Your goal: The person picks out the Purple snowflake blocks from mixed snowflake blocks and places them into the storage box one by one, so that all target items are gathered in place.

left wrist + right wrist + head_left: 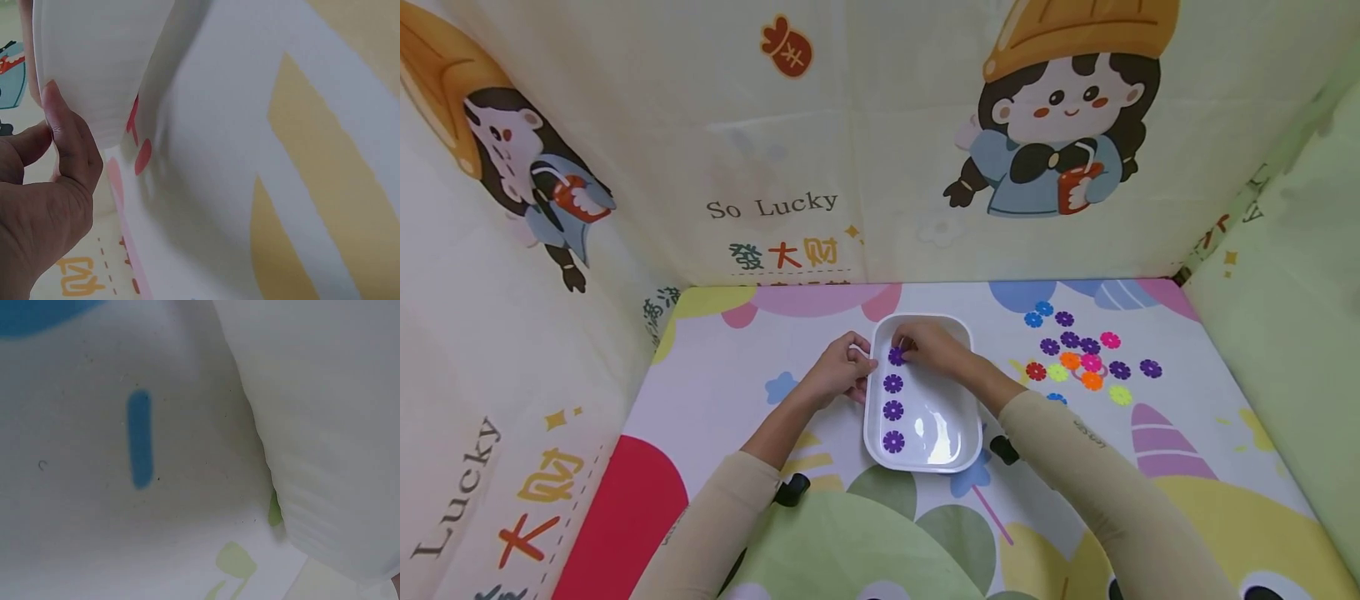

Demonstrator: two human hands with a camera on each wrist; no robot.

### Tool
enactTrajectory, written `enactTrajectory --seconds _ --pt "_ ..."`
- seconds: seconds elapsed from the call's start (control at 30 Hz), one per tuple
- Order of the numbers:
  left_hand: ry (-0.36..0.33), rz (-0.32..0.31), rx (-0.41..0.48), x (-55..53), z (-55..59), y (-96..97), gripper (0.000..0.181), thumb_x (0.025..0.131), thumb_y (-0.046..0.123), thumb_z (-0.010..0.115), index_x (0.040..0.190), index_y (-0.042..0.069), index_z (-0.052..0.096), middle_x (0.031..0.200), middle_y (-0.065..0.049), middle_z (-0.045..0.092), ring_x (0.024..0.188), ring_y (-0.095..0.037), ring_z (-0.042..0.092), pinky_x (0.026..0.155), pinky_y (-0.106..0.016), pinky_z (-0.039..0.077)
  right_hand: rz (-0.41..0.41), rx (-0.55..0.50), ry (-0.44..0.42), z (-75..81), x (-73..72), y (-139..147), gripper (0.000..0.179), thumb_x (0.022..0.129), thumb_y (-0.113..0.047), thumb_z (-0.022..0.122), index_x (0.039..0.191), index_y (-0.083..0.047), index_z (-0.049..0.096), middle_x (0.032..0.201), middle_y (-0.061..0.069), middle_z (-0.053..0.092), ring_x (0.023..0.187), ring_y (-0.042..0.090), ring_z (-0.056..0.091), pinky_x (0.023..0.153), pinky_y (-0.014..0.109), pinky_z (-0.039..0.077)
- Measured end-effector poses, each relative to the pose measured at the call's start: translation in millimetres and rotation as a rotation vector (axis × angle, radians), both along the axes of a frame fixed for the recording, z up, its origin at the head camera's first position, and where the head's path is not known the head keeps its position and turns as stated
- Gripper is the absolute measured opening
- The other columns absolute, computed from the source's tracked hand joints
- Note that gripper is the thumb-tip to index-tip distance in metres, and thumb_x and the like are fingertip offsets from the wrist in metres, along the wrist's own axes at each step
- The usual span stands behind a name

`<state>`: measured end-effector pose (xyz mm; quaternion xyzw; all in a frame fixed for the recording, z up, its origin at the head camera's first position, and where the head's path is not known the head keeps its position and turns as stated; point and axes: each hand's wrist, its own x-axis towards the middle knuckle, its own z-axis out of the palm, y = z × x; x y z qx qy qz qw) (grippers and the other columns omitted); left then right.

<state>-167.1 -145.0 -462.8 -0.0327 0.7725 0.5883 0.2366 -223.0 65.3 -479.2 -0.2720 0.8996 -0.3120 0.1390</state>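
Note:
A white tray (940,454) lies on the table, with purple flower-shaped plastic discs (892,410) in a column along its left side. My left hand (838,369) grips the tray's left rim; in the left wrist view the left hand (62,162) has thumb and fingers at the rim, beside the tray wall (100,69). Reaching over the tray from the right, my right hand (931,346) pinches the topmost purple disc (897,357) at the head of the column. The right wrist view shows mostly the tray's outer wall (331,425).
Right of the tray, loose flower-shaped discs in purple, blue, pink, orange, yellow and red (1092,381) lie scattered on the patterned tablecloth (700,392). Printed cloth walls (895,167) enclose the table at the back and both sides.

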Motion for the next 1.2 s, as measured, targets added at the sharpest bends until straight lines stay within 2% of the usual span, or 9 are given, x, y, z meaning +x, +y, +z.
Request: enactTrajectory --seconds 0.47,0.6,1.2 --pt "0.004 0.001 -0.005 0.5 -0.8 0.5 0.023 0.102 0.009 0.064 0.120 0.006 0.049 0.082 -0.010 0.059 0.056 -0.018 0.060 0.053 -0.041 0.064 0.003 0.019 0.024 -3.6 2.9 -2.6 0.016 0.096 -0.005 0.072 0.112 -0.005 0.070 0.104 0.008 0.072 0.098 0.022 0.069 0.094 0.034 0.063" --pt "0.003 0.006 -0.010 -0.1 -0.3 1.0 0.023 0.102 0.009 0.064 0.120 0.006 0.049 0.081 -0.009 0.058 0.057 -0.017 0.060 0.050 -0.038 0.063 0.000 0.024 0.030 -4.5 2.7 -3.3 0.015 0.096 -0.006 0.073 0.111 -0.006 0.070 0.104 0.007 0.072 0.097 0.020 0.068 0.093 0.032 0.063" --pt "-0.009 0.000 -0.033 -2.0 -0.5 1.6 0.025 0.103 0.012 0.064 0.123 0.008 0.050 0.085 -0.010 0.060 0.059 -0.019 0.062 0.051 -0.034 0.063 0.024 0.046 0.068 -5.2 4.2 -4.3 0.017 0.094 -0.002 0.073 0.111 0.000 0.070 0.105 0.013 0.070 0.098 0.024 0.065 0.090 0.034 0.062"
